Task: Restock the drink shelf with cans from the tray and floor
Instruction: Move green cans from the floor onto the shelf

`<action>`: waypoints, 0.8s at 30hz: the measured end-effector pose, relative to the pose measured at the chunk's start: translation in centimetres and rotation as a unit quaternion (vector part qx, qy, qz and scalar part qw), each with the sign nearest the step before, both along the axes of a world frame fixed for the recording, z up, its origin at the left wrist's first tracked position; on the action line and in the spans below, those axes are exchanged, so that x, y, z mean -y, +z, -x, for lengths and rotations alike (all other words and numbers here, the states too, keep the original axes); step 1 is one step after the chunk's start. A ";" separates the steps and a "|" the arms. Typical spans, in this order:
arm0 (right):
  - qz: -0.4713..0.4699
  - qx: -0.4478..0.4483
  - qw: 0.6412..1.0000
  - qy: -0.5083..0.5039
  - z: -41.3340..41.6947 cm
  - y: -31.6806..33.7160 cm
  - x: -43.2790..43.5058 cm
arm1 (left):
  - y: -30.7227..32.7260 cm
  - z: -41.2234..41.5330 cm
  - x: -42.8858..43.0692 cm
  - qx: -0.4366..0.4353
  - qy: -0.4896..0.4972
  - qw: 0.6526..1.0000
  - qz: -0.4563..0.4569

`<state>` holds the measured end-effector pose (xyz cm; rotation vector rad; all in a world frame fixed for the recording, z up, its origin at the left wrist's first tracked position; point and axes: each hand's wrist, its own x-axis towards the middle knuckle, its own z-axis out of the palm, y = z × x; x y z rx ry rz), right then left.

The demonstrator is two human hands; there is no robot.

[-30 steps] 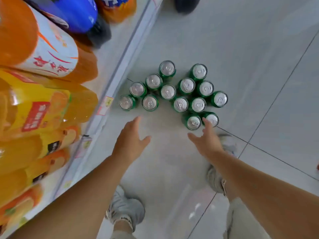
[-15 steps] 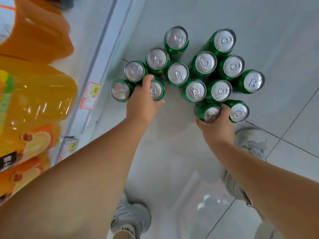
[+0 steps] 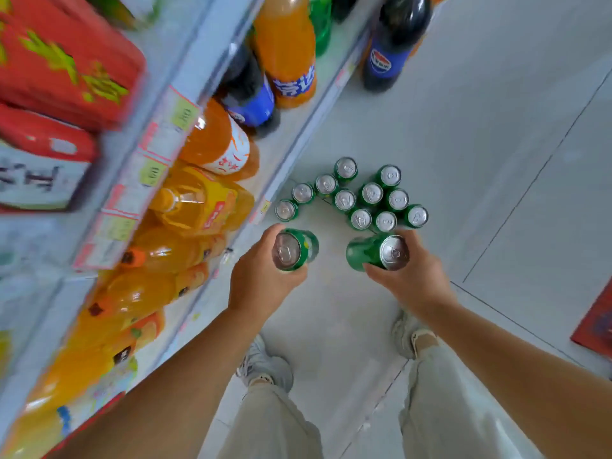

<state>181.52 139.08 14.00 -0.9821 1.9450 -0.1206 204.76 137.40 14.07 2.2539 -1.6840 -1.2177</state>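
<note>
Each hand grips one green can, left hand [image 3: 261,279] and right hand [image 3: 410,276], above the floor cans [image 3: 361,200]

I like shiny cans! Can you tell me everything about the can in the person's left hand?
The can is green with a shiny silver metal top and a closed pull tab. The left hand wraps around its side, holding it up off the floor. It leans over, top facing the camera. It touches nothing but that hand. More green cans stand on the floor beyond it.
</note>
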 end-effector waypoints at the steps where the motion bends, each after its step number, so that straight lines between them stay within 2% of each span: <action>1: 0.019 0.012 1.000 0.004 -0.3 3.2 0.5 | 3.4 -0.4 0.0 -0.015 0.008 1.000 0.016; 8: 0.171 0.064 0.982 0.049 -4.7 27.4 3.2 | 27.8 -3.4 -0.6 -0.097 0.032 0.987 0.127; 11: 0.238 0.081 0.964 0.088 -6.6 36.4 3.4 | 36.6 -5.3 -1.6 -0.105 0.066 0.972 0.198; 18: 0.392 0.194 0.890 0.132 -12.3 52.9 4.2 | 53.2 -10.3 -5.0 -0.125 0.148 0.907 0.373; 21: 0.436 0.242 0.848 0.178 -15.4 59.1 4.0 | 58.8 -12.2 -6.7 -0.107 0.171 0.874 0.443; 24: 0.468 0.286 0.807 0.220 -18.4 64.2 3.5 | 63.0 -13.8 -8.8 -0.129 0.208 0.837 0.490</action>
